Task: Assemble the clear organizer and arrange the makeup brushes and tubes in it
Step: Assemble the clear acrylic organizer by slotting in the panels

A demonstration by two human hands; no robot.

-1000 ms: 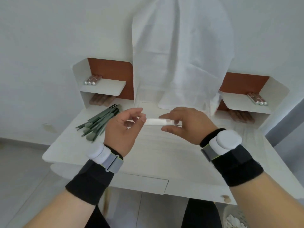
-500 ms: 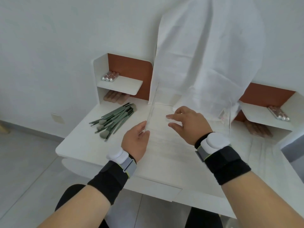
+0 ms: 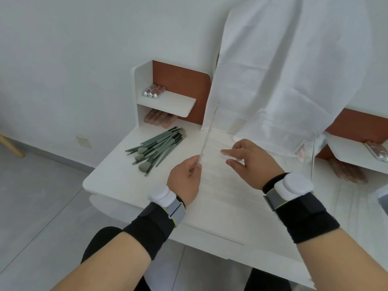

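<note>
Early assembly, I judge: left hand (image 3: 184,179) pinches 1 thin clear plastic panel (image 3: 206,139), right hand (image 3: 252,166) grip cannot be told, green makeup brushes (image 3: 155,148) lie unsorted on white desk (image 3: 117,177).

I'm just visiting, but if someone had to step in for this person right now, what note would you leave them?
The left hand: its grip pinches a clear panel by its lower end, edge-on above the table.
The right hand: fingers stretched toward that panel; whether it holds anything clear cannot be told.
The green brushes lie loose on the table's left; tubes sit on the left shelf, further tubes on the right shelf.
Done: nothing visibly assembled. Left: build the organizer, then load brushes and tubes.
</note>
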